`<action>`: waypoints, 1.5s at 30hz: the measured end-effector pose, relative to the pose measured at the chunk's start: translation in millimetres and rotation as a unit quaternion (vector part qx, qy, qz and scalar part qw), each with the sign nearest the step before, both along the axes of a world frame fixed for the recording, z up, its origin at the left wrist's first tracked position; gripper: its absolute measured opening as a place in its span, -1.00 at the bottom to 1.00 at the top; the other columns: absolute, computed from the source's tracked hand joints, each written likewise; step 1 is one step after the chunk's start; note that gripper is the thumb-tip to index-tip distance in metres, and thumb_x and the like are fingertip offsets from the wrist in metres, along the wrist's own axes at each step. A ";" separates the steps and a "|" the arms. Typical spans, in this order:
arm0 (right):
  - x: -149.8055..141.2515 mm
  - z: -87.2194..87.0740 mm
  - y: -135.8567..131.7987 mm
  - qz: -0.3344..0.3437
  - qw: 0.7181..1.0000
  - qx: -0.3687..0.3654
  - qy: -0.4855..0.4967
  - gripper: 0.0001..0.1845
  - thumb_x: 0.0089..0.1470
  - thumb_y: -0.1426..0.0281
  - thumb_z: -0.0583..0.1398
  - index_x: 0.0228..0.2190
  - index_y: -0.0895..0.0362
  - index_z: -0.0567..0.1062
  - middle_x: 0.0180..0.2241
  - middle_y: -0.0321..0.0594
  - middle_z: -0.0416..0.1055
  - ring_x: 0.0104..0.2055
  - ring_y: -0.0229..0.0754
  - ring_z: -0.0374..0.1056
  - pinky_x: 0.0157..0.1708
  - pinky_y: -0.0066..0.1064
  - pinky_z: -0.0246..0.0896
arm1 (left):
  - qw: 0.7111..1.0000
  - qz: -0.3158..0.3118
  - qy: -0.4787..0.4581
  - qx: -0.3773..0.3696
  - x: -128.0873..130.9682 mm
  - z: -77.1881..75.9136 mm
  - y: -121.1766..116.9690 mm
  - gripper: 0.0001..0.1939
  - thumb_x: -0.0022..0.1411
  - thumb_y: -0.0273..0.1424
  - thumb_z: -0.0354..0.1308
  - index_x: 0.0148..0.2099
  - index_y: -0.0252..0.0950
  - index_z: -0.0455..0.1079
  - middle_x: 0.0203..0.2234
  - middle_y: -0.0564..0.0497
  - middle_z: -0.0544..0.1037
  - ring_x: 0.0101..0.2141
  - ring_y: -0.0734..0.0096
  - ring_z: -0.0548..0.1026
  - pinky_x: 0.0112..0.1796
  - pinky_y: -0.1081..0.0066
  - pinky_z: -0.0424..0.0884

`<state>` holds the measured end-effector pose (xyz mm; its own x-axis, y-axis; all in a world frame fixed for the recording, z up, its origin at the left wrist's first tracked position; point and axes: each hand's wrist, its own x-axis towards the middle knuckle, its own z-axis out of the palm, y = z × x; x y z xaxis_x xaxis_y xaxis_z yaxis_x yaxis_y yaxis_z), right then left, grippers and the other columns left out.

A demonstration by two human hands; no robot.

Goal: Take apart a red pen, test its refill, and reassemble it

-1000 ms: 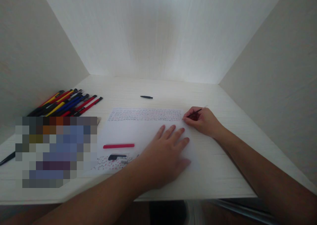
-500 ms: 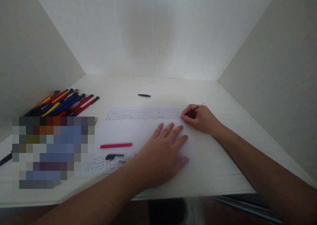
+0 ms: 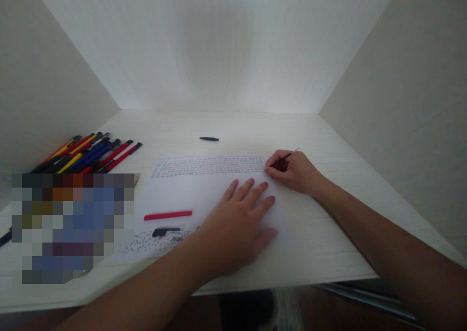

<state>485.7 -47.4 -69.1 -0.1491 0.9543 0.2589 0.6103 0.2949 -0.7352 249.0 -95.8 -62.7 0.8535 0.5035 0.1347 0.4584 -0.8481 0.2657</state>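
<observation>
My left hand [image 3: 239, 224] lies flat with fingers spread on a white sheet of paper [image 3: 182, 195], holding it down on the desk. My right hand [image 3: 292, 171] pinches a thin pen refill [image 3: 290, 154] with its tip at the right end of the written lines [image 3: 207, 166] near the sheet's top edge. On the sheet's left part lie a red pen barrel [image 3: 168, 215] and a black pen piece [image 3: 166, 232].
A bunch of several red, blue, yellow and black pens [image 3: 87, 155] lies at the back left. A small black pen part [image 3: 209, 139] rests beyond the paper. A blurred-out patch [image 3: 73, 224] covers the left. Pale walls enclose the white desk [image 3: 328, 253] on three sides.
My right hand with the refill has edged slightly left along the end of the written lines. The left hand stays flat on the paper; the view has shifted a little.
</observation>
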 end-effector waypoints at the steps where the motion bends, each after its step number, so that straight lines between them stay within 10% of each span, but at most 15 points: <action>1: -0.4 0.4 0.0 -0.002 1.000 0.001 -0.002 -0.97 -0.01 0.40 0.28 -0.44 0.10 0.55 -0.46 -0.23 0.51 -0.48 -0.22 0.37 -0.47 -0.37 0.27 | 1.000 0.000 0.000 0.001 0.0 -0.1 0.0 -0.41 0.40 -0.06 -0.09 0.33 -0.26 0.16 0.35 -0.19 0.07 0.33 -0.10 -0.04 0.26 -0.16 -0.12; 45: -6.1 7.2 -3.9 -0.026 0.997 0.025 -0.063 -0.95 -0.02 0.42 0.25 -0.43 0.15 0.50 -0.50 -0.23 0.49 -0.48 -0.22 0.36 -0.45 -0.38 0.24 | 1.000 0.002 0.028 0.005 0.4 1.8 1.2 -0.39 0.42 -0.03 -0.17 0.35 -0.24 0.15 0.36 -0.14 0.04 0.35 -0.05 -0.08 0.28 -0.11 -0.14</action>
